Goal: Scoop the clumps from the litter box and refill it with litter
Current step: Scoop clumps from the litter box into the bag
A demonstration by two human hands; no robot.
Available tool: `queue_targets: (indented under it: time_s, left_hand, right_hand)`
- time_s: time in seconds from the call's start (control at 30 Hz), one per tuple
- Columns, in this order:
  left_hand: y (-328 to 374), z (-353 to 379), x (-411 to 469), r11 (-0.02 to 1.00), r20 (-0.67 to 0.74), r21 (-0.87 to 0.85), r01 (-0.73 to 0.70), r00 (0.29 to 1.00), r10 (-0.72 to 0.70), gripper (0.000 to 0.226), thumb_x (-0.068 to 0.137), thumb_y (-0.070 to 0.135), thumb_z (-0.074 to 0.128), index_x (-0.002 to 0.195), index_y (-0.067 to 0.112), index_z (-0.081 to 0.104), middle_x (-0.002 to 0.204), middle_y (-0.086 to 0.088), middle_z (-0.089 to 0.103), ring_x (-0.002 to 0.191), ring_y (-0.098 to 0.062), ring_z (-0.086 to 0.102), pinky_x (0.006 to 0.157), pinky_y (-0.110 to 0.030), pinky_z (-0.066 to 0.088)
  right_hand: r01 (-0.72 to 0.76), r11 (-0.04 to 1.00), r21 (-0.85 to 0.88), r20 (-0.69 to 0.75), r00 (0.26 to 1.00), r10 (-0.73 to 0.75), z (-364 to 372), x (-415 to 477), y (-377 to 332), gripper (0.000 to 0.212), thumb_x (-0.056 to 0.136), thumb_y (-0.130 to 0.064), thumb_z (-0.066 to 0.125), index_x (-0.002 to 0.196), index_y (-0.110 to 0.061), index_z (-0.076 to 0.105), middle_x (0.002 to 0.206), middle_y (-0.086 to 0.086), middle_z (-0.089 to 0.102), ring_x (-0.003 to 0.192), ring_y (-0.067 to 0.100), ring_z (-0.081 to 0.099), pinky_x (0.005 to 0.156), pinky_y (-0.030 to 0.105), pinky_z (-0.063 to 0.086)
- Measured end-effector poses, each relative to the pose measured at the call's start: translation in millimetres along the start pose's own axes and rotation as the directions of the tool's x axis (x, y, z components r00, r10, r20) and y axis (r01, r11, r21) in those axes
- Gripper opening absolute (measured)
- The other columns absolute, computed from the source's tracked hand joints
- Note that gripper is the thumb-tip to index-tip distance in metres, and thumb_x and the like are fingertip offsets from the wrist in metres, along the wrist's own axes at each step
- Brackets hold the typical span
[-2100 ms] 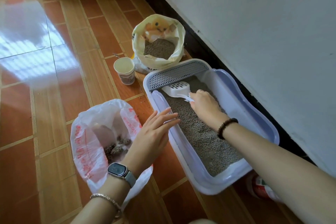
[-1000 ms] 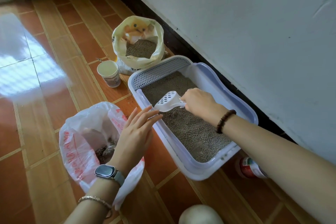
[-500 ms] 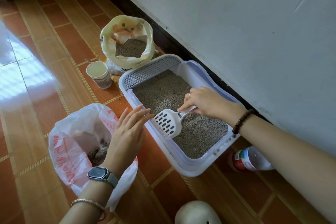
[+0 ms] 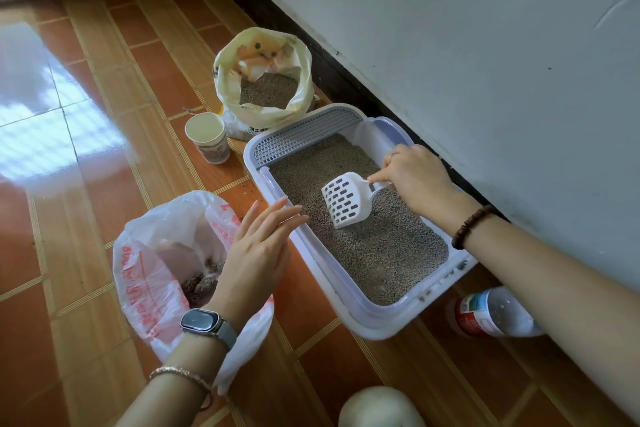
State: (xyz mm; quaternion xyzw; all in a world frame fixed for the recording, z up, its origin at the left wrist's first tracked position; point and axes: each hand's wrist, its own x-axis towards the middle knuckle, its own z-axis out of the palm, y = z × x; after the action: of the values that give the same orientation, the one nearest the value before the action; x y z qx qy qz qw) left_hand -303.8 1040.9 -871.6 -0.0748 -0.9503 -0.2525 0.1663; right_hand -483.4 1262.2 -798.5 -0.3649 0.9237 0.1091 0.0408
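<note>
Our right hand (image 4: 414, 180) pinched the handle of the white slotted plastic scoop (image 4: 346, 201), fingers curled round it. The blade ran down-left from the grip, its edge touching grey litter mid-way along the white-and-lilac plastic litter box (image 4: 377, 324); we saw no clump on it. Left hand (image 4: 256, 253) hovered flat and empty at the box's left rim, nearer the white red-printed plastic bag (image 4: 138, 274). Counted: 1 scoop, 1 box, 1 yellow litter sack (image 4: 263, 55), 1 paper cup (image 4: 207, 137).

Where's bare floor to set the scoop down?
Open tiles left of the paper cup and waste bag; the strip between waste bag and litter box, below the left hand. Crowded: cup and litter bag at the box's far end, bottle by its near corner.
</note>
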Motion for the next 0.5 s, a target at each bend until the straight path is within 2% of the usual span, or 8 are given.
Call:
queue_targets:
  time_s: [0.2, 0.33, 0.43, 0.5]
  left_hand:
    - [1.0, 2.3, 1.1, 1.0, -0.011, -0.014, 0.007, 1.0, -0.007, 0.039, 0.092, 0.006, 0.047, 0.126, 0.02, 0.06, 0.136, 0.006, 0.055, 0.14, -0.013, 0.036, 0.119, -0.048, 0.022]
    - [1.2, 3.4, 2.3, 1.0, -0.024, -0.011, 0.005, 1.0, -0.005, 0.037, 0.092, 0.006, 0.047, 0.123, 0.018, 0.063, 0.134, 0.005, 0.057, 0.138, -0.014, 0.04, 0.118, -0.049, 0.023]
    - [2.0, 5.3, 3.8, 1.0, -0.03, -0.011, 0.009, 1.0, -0.009, 0.037, 0.091, 0.006, 0.049, 0.123, 0.017, 0.063, 0.134, 0.004, 0.057, 0.137, -0.014, 0.04, 0.118, -0.049, 0.024]
    - [2.9, 6.6, 3.7, 1.0, -0.035, -0.016, 0.015, 0.999, -0.015, 0.037, 0.09, 0.005, 0.049, 0.122, 0.017, 0.063, 0.134, 0.004, 0.057, 0.138, -0.014, 0.04, 0.118, -0.049, 0.024]
  right_hand:
    - [-0.057, 0.998, -0.024, 0.009, 0.998, 0.057, -1.9, -5.6, 7.7, 0.044, 0.093, -0.008, 0.057, 0.124, -0.04, 0.061, 0.109, -0.001, 0.062, 0.105, 0.022, 0.05, 0.082, 0.032, 0.034]
    - [-0.165, 0.983, 0.08, 0.033, 0.986, 0.163, -14.9, -11.8, 15.3, 0.034, 0.099, -0.023, 0.051, 0.13, -0.036, 0.056, 0.117, 0.004, 0.063, 0.113, 0.026, 0.052, 0.09, 0.037, 0.039]
    - [-0.257, 0.957, 0.133, 0.123, 0.963, 0.241, -22.6, -16.5, 22.6, 0.029, 0.1, -0.027, 0.048, 0.126, -0.033, 0.058, 0.121, 0.003, 0.064, 0.112, 0.028, 0.056, 0.088, 0.039, 0.043]
    - [-0.314, 0.93, 0.191, 0.212, 0.938, 0.273, -26.0, -18.7, 25.9, 0.022, 0.101, -0.029, 0.044, 0.114, -0.029, 0.061, 0.112, 0.001, 0.065, 0.101, 0.027, 0.059, 0.081, 0.038, 0.046]
